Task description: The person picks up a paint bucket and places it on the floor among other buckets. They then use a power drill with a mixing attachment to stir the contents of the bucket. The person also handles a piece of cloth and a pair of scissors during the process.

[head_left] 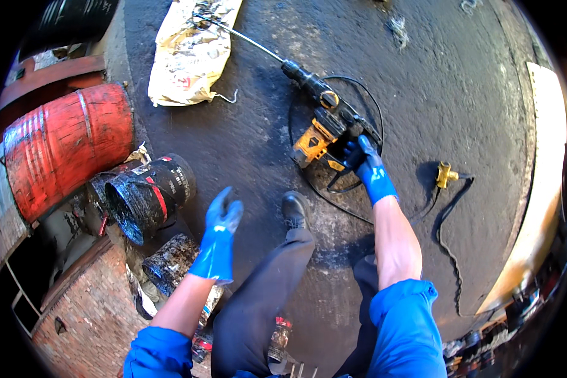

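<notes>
— While the right hand is stretched forward in its blue glove, what is it seen to be closed on?

— The rear handle of a yellow and black power drill is gripped by it – the fingers are wrapped round the handle, so the hand is closed tight. The drill is lying on the dark, tar-smeared floor, just ahead of the person's black shoe, with a long mixing rod fitted at its front end.

— Where is that rod pointed?

— It is pointed up and to the left, and its tip is laid on a stained pale sack spread flat on the floor. A black cable is looped round the drill, and a yellow plug is seen lying apart to the right, with its own dark lead trailing away from it.

— And the left hand?

— It is held up in the air, gloved in blue too, with the fingers loosely spread and half curled; nothing is held by it and nothing is touched. The nearest things to it are tar-coated black buckets tipped on their sides at the left, and a red drum is lying just beyond them. A brick wall top is seen below the buckets, near the left forearm
</notes>
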The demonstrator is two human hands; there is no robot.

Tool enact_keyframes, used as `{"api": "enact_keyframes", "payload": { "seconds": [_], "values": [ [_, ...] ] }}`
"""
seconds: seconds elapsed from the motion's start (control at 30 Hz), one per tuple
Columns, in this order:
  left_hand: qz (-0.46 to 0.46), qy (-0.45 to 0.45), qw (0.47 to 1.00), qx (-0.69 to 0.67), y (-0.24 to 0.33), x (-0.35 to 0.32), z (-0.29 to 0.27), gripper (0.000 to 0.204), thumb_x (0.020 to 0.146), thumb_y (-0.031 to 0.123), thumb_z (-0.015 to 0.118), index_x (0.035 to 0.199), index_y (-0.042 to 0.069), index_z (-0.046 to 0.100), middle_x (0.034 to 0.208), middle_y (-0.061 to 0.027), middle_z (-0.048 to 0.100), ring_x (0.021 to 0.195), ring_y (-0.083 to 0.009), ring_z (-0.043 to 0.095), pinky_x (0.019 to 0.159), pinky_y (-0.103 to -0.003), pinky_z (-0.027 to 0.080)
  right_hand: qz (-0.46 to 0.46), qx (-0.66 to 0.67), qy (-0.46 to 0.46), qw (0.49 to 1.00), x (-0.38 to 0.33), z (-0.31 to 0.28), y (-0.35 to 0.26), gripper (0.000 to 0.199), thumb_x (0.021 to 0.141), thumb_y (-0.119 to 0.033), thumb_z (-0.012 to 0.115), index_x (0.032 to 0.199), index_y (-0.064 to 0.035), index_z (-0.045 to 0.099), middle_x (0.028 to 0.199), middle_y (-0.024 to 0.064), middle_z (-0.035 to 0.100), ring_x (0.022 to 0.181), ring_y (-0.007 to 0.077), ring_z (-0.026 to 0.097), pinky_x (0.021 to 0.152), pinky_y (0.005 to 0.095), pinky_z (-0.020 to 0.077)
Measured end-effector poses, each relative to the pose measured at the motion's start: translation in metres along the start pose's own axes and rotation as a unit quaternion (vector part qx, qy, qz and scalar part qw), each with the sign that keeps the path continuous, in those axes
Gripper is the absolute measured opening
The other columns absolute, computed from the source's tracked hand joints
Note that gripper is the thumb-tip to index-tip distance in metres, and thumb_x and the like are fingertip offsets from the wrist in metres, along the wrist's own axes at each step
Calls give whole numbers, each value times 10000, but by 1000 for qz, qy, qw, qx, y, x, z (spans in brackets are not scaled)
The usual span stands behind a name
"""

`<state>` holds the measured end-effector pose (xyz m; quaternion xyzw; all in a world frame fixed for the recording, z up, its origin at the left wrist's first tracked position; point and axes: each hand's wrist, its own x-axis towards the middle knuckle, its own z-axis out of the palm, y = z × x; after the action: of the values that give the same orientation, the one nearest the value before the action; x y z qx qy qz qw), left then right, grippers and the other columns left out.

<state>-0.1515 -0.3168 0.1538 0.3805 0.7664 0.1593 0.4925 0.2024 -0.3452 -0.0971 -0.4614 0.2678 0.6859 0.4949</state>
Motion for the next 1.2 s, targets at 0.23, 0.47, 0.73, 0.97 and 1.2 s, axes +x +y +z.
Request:
{"api": "enact_keyframes", "payload": {
  "seconds": [0.23, 0.47, 0.73, 0.97, 1.2],
  "values": [
    [-85, -124, 965, -214, 61, 79, 89, 634, 923, 230, 633, 1454, 10, 364, 1425, -193, 459, 1267, -261, 488, 1084, -378, 375, -59, -57, -77, 994, -65, 38, 3, 261, 864, -184, 730, 1048, -20, 643, 796, 119, 672, 695, 270, 664, 645, 443, 576],
    [-114, -261, 893, -349, 178, 119, 115, 752, 878, 654, 534, 1307, 37, 501, 1212, -164, 611, 1101, -292, 593, 1003, -470, 461, -102, -117, -170, 973, -175, 135, 23, 429, 898, -233, 688, 1236, -7, 551, 722, 120, 653, 650, 285, 666, 628, 440, 579],
    [-135, -319, 789, -508, 204, 110, 61, 608, 838, 554, 677, 1149, 41, 586, 1079, -153, 663, 979, -320, 648, 923, -510, 519, -333, -520, -182, 765, -263, 211, 43, 423, 859, -222, 698, 1231, -51, 587, 1120, 91, 647, 1051, 230, 632, 887, 349, 517],
    [-90, -328, 685, -645, 207, -14, 21, 667, 813, 529, 720, 1229, 35, 550, 1183, -162, 626, 1079, -361, 615, 987, -542, 481, -412, -699, -254, 526, -406, 212, 1, 335, 809, -175, 725, 1123, -84, 649, 951, 100, 705, 869, 230, 687, 755, 346, 539],
    [48, -352, 598, -719, 198, -248, -43, 628, 872, 378, 712, 1329, 24, 467, 1257, -162, 579, 1195, -320, 562, 1002, -503, 486, -244, -787, -278, 494, -556, 151, -15, 37, 833, -97, 672, 860, -78, 656, 687, -9, 580, 597, 152, 579, 528, 287, 458]
  ]
}}
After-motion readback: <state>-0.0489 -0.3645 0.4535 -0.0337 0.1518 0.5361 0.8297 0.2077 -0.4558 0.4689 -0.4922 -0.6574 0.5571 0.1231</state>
